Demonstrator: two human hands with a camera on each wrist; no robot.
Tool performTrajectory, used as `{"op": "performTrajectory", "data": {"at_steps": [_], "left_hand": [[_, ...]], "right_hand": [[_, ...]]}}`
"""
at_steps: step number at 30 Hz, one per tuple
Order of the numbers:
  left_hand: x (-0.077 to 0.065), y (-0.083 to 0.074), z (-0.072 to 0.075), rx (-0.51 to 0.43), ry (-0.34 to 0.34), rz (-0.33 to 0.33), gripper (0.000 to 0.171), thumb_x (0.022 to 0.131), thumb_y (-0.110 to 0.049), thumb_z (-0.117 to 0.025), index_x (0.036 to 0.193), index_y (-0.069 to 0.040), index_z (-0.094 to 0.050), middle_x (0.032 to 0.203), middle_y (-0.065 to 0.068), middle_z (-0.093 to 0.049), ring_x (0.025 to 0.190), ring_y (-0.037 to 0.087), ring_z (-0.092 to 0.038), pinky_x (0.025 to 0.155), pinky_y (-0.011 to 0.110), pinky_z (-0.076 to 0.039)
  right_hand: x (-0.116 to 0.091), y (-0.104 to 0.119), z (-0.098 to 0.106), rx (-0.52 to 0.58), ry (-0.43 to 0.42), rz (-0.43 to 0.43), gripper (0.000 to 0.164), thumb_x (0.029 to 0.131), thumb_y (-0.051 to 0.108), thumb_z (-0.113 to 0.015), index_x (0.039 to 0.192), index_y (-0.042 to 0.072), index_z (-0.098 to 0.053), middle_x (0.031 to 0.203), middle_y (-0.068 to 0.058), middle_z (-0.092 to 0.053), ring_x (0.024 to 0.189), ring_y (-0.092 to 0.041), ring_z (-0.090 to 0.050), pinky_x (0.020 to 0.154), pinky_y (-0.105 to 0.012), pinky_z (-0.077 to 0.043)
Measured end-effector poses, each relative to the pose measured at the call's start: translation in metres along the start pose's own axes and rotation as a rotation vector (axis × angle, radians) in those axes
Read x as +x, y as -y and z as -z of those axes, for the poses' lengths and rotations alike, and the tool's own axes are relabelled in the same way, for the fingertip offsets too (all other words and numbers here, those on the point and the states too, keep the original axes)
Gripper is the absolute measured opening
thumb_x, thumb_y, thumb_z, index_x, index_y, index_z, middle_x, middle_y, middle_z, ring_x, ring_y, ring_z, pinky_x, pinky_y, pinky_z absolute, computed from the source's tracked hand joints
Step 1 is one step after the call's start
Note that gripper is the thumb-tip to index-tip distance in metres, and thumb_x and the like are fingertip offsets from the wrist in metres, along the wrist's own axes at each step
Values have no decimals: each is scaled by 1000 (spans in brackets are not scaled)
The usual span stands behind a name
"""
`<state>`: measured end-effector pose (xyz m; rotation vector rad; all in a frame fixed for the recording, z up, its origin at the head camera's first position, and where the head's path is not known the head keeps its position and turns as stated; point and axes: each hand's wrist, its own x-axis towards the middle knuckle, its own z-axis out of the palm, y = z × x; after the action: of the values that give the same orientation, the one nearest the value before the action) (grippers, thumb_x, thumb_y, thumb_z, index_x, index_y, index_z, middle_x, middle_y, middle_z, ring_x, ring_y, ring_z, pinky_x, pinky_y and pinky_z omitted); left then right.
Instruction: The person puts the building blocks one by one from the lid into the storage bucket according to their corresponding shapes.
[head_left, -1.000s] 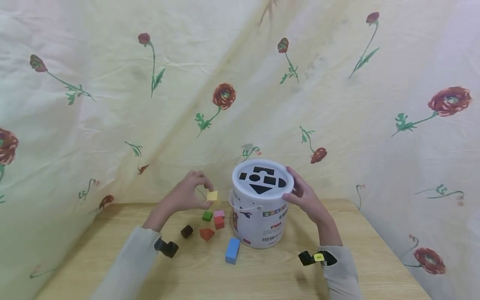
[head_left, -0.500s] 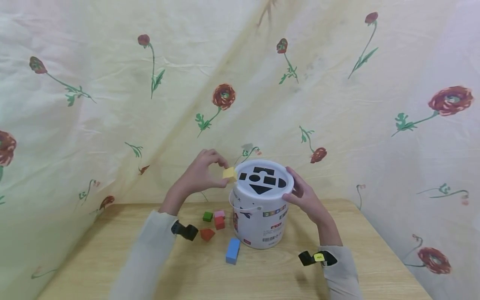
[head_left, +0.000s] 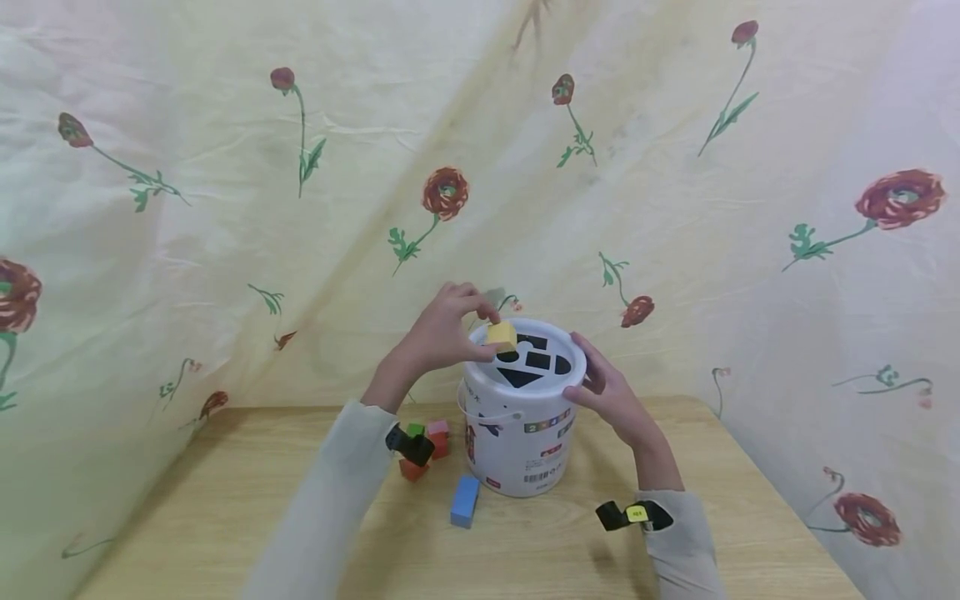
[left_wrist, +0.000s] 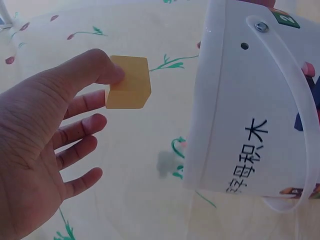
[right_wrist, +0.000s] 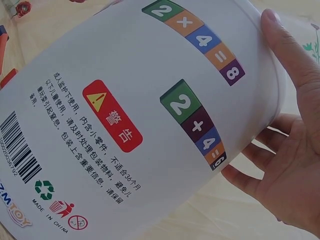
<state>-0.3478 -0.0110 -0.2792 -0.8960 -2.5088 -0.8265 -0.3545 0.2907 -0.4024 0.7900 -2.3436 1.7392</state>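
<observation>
In the head view, my left hand (head_left: 446,333) pinches a yellow block (head_left: 501,336) between thumb and fingers, over the left part of the shape-sorter lid (head_left: 553,384). Seen from the left wrist, the yellow block (left_wrist: 131,85) is in the air, apart from the bucket's side (left_wrist: 235,90), and the other fingers are loosely spread. The white bucket (head_left: 517,454) stands upright, its lid cut with several dark shaped holes; the block and hand cover some. My right hand (head_left: 611,398) grips the bucket's right rim, thumb in front and fingers behind.
A blue block (head_left: 464,502) lies before the bucket. Left of it sit red (head_left: 439,444), pink (head_left: 437,427), green (head_left: 415,430) and orange-red (head_left: 412,471) blocks, partly behind the left wrist camera (head_left: 411,445). The wooden table (head_left: 540,558) meets a flowered cloth (head_left: 337,233) behind.
My left hand has carried the yellow block up and rightward, from beside the bucket to over its lid. The left forearm now hides the dark cylinder. My right hand and the bucket stay put.
</observation>
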Motion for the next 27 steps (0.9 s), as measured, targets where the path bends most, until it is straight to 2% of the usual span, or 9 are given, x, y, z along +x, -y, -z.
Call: {"op": "performTrajectory", "data": {"at_steps": [4, 13, 17, 27], "left_hand": [[8, -7, -6, 23, 24, 6, 29, 79, -27, -86, 103, -18, -73, 109, 6, -62, 114, 21, -46, 94, 40, -53], [20, -17, -18, 81, 61, 17, 29, 80, -30, -87, 103, -20, -73, 116, 1, -62, 114, 21, -47, 93, 38, -54], [25, -19, -23, 100, 74, 34, 30, 80, -32, -87, 104, -21, -75, 113, 0, -60, 112, 20, -47, 90, 35, -55], [35, -19, -37, 154, 100, 64, 30, 81, -37, -86, 107, -25, -76, 114, -3, -59, 109, 18, -46, 93, 35, -54]], "right_hand": [[0, 0, 0, 1, 0, -3, 90, 94, 17, -69, 165, 23, -14, 171, -6, -18, 157, -42, -16, 119, -67, -22], [-2, 3, 0, 10, 2, -2, 89, 95, 18, -69, 165, 23, -13, 172, -6, -16, 156, -42, -17, 119, -67, -22], [-3, 4, -1, 17, 7, -2, 90, 95, 18, -68, 165, 23, -12, 172, -7, -15, 156, -42, -17, 119, -67, -22], [-5, 4, -2, 15, 10, 6, 90, 95, 18, -68, 165, 21, -11, 172, -8, -15, 156, -42, -16, 117, -68, -23]]}}
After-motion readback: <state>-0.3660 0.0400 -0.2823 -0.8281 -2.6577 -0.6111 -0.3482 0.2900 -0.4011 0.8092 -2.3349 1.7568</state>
